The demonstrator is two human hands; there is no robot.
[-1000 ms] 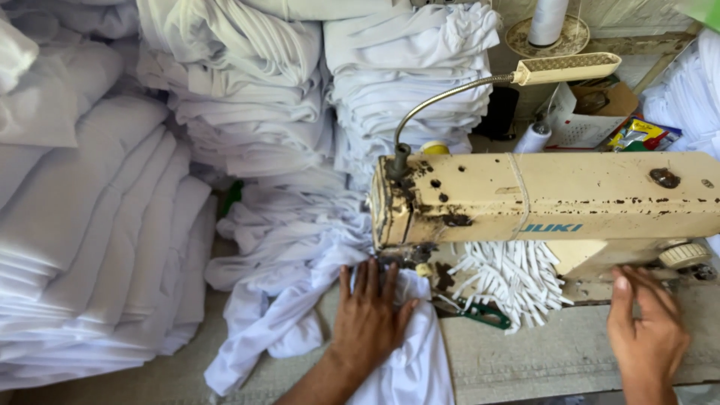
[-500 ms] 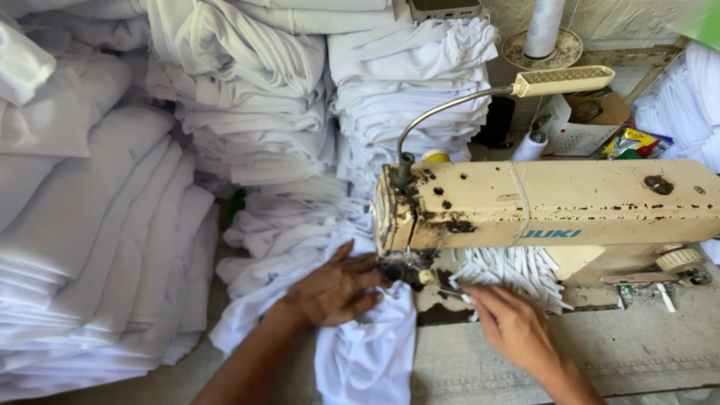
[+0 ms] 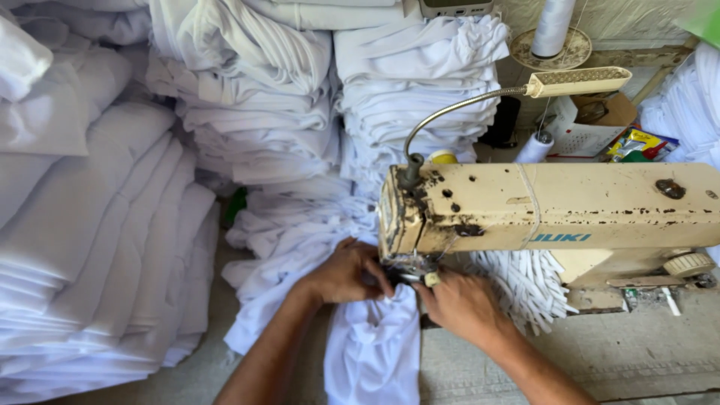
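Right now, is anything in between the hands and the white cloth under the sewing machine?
Nothing visible. The left hand rests directly on the white cloth, and the right hand touches it beside the needle area of the sewing machine.

A grey worktop carries a cream sewing machine above the right hand — white cloth beside it, folded white stacks beyond the left hand.
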